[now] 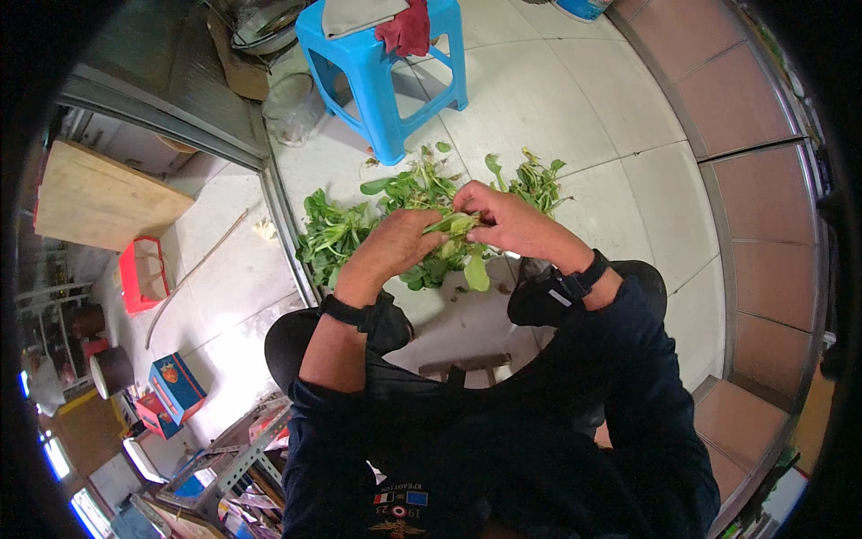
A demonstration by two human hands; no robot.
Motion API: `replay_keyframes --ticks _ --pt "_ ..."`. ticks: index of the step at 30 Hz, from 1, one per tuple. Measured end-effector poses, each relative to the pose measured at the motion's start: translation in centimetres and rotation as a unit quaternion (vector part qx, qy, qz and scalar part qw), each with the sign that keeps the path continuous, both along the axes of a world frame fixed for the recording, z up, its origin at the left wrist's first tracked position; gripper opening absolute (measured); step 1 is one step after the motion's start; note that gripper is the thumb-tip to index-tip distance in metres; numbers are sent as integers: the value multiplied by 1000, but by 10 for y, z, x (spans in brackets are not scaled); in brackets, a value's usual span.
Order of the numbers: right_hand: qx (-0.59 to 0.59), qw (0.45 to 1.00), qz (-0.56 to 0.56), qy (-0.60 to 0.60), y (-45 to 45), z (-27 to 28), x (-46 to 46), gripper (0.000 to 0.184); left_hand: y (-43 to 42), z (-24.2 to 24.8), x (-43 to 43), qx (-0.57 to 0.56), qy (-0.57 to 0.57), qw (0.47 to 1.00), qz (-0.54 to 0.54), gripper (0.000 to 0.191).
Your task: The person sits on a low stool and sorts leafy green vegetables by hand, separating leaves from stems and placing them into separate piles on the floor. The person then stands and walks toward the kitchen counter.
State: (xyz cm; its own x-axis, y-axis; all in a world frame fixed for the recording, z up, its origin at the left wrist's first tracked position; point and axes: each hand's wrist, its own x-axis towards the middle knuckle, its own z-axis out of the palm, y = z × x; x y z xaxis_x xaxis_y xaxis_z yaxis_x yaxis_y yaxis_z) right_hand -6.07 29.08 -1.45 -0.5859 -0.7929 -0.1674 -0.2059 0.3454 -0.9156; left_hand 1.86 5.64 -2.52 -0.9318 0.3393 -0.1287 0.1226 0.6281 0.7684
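Between my two hands is a leafy green plant (460,226) with pale stems and a yellow-green leaf hanging down. My left hand (402,237) grips its stem side from the left. The fingers of my right hand (504,219) pinch its other end, partly hiding it. Below them on the tiled floor lie loose leafy greens: a leafy pile (334,236) to the left, more greens (421,185) beyond my hands, and a smaller bunch (537,180) with thin stems and roots to the right. Small dark scraps (504,289) dot the floor near my feet.
A blue plastic stool (384,74) with a red cloth (406,28) stands ahead. Beside it sits a clear plastic bag (291,108). A metal door track (286,226) runs along the left. Brown-tiled steps (761,195) rise on the right. A low wooden stool (465,366) is beneath me.
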Motion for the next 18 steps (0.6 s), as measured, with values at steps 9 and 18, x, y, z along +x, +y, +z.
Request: replay_keyframes --ticks 9,18 --pt "111 994 -17 13 5 -22 -16 56 14 6 -11 -140 140 980 29 19" --pt "127 989 24 69 13 -25 -19 45 18 7 -18 -136 70 987 45 20"
